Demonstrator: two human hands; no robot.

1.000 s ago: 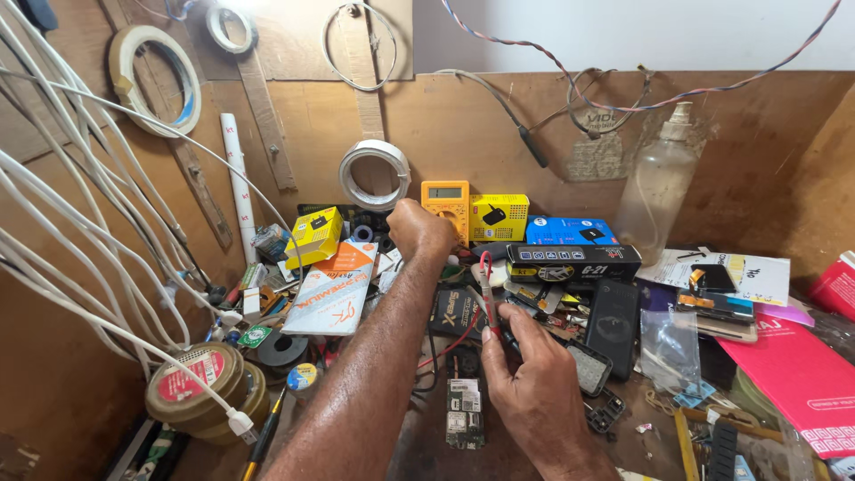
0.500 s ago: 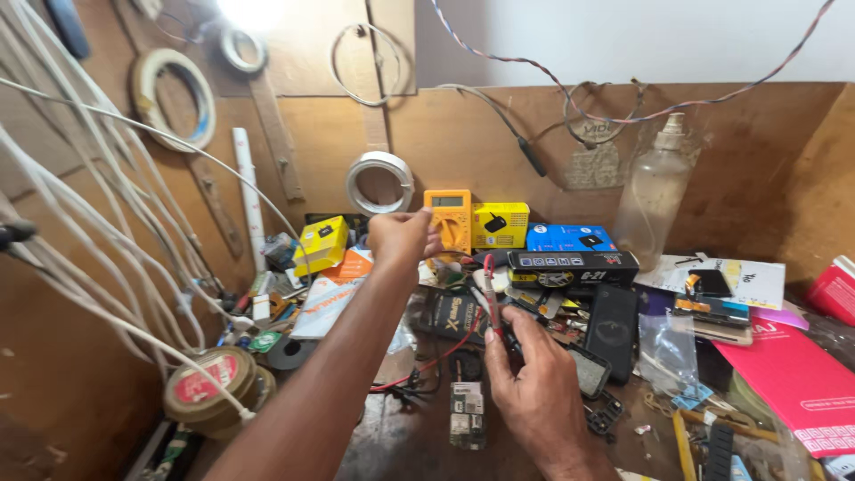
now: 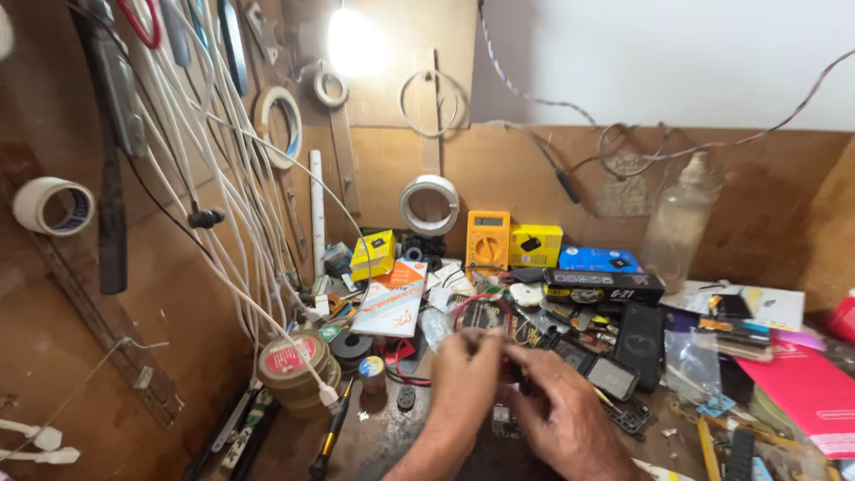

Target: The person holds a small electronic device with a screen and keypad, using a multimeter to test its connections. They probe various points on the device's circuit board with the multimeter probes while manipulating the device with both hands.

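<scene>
Left hand (image 3: pixel 465 379), right hand (image 3: pixel 563 419) meet knuckles-up over bench (image 3: pixel 383 436); fingers pinched together, held item hidden.

Back wall: yellow multimeter (image 3: pixel 488 240) — upright, beside a yellow box (image 3: pixel 535 245)
Left: round tins (image 3: pixel 294 361), white cables (image 3: pixel 223 178)
Right: clear bottle (image 3: pixel 677 223) — pink folder (image 3: pixel 806 392)

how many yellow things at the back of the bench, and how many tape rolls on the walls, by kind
Yellow multimeter: 1
Yellow boxes: 2
Tape rolls on the walls: 4
Total: 7
</scene>
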